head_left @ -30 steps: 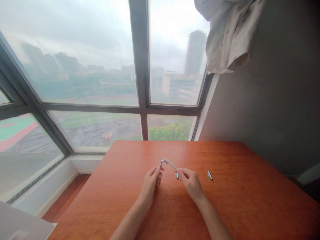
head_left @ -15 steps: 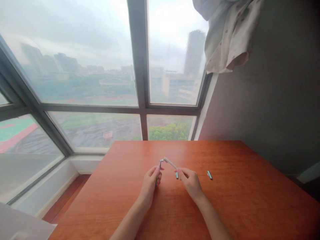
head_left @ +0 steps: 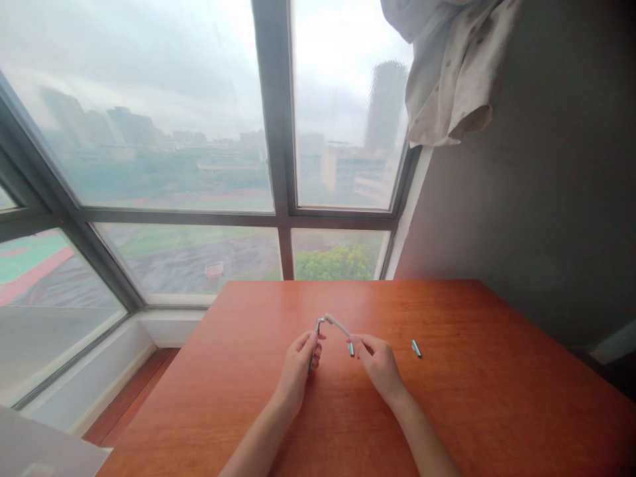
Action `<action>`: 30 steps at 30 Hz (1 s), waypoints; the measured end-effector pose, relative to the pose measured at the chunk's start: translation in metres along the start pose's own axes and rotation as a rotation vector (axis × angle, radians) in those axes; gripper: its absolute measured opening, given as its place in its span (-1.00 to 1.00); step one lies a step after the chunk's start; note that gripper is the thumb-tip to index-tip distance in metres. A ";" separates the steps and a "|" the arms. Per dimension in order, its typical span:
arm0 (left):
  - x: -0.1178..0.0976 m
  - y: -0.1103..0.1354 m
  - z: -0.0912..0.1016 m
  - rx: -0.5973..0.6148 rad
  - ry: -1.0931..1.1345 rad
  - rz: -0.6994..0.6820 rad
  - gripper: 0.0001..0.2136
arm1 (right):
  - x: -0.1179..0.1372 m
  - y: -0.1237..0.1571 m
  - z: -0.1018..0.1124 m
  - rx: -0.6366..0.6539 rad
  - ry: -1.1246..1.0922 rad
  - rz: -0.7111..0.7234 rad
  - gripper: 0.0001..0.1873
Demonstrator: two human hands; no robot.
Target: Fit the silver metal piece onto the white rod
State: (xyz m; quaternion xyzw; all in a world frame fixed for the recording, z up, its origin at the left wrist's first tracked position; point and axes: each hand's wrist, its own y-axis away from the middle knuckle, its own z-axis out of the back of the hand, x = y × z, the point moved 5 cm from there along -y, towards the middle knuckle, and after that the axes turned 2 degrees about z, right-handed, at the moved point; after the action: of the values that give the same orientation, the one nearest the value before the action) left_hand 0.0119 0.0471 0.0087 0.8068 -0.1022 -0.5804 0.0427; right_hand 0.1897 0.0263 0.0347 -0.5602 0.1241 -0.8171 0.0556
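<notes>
My left hand (head_left: 297, 364) is closed round the dark lower part of what looks like a razor handle (head_left: 318, 326), its bent silver neck pointing up. In my right hand (head_left: 376, 361), thumb and fingers pinch the lower end of a thin whitish stick (head_left: 338, 324), perhaps a small brush. The stick slopes up to the left, and its far tip meets the silver neck. Just beside the right fingertips is a small green-and-black strip (head_left: 351, 349), like a razor cartridge, partly covered by the fingers. A similar green-and-black piece (head_left: 416, 348) lies farther right on the table.
The reddish-brown wooden table (head_left: 497, 397) spreads beneath both hands. Behind it stand large windows with grey frames (head_left: 283, 218). A pale cloth garment (head_left: 452, 79) hangs at the upper right, before a grey wall (head_left: 536, 212). A white surface (head_left: 50, 440) shows at the lower left.
</notes>
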 end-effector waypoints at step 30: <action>0.003 -0.001 0.000 0.024 0.062 0.030 -0.57 | -0.005 0.000 -0.003 0.000 -0.033 0.036 -0.45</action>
State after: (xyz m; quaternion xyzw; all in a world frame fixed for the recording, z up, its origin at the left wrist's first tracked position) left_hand 0.0125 0.0476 0.0057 0.8233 -0.1198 -0.5530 0.0449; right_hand 0.1883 0.0282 0.0295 -0.5715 0.1331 -0.8065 0.0725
